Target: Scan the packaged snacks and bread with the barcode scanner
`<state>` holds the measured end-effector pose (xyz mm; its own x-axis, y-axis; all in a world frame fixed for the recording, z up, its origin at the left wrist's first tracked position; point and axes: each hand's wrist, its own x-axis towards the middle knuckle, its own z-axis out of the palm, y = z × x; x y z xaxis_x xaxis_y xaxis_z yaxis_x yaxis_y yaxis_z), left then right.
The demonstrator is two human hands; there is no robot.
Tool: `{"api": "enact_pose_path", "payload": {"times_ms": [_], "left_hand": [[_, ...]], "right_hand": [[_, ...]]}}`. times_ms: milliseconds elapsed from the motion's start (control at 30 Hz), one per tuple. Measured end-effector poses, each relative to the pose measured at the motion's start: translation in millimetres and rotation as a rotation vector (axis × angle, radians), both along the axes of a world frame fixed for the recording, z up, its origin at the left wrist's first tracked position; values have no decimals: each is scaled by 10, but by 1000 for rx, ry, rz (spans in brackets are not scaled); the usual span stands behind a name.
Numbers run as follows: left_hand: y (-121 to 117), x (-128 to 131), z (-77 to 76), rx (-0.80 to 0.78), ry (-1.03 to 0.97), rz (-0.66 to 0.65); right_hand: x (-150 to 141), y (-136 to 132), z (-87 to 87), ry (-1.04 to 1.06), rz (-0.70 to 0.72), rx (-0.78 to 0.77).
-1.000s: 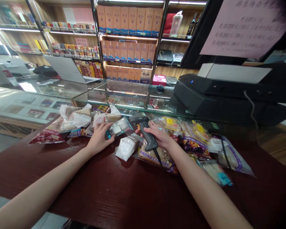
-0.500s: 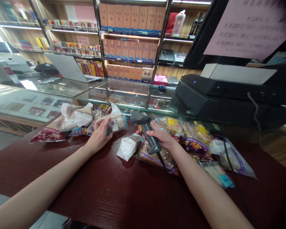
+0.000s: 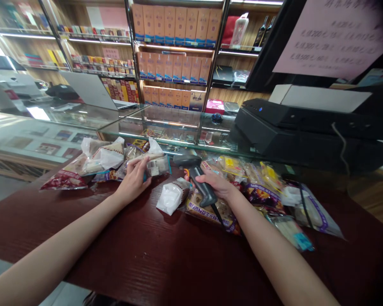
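Observation:
My right hand [image 3: 212,182] is wrapped round the handle of a black barcode scanner [image 3: 204,189], a finger by its orange trigger. The scanner's head points left. My left hand [image 3: 134,178] grips a clear packet [image 3: 157,165] of pale food, with a barcode label facing up toward the scanner. Between the hands lies a white wrapped packet [image 3: 171,196]. Beneath the scanner is a bag of bread [image 3: 207,210] with purple print. Left of my left hand, a white paper-wrapped packet [image 3: 107,155] rests on other bagged food, near a red bag [image 3: 65,180].
Several bread packets, including a yellow-labelled one [image 3: 232,165], crowd the right of the dark wooden table [image 3: 130,250]. Behind stand a glass counter [image 3: 166,117], a black printer-like machine [image 3: 290,127] and a laptop [image 3: 86,91]. A cable [image 3: 306,208] crosses the bags at right.
The scanner's head has shifted very slightly to the left. My left hand and the packet it holds have stayed almost in place.

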<state>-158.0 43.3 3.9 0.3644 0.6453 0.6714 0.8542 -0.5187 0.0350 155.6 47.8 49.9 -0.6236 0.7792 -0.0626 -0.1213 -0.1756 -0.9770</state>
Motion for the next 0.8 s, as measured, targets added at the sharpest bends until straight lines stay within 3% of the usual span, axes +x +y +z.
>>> {"api": "enact_pose_path", "payload": {"times_ms": [300, 467, 633, 800], "left_hand": [[-83, -18, 113, 33, 46, 26], [-146, -66, 250, 157, -24, 254], [-144, -285, 409, 231, -204, 445], [-117, -456, 504, 95, -253, 494]], "right_hand": [[-26, -12, 38, 34, -43, 34], [-38, 14, 13, 62, -105, -50], [-40, 37, -15, 94, -115, -48], [-36, 40, -10, 85, -81, -81]]}}
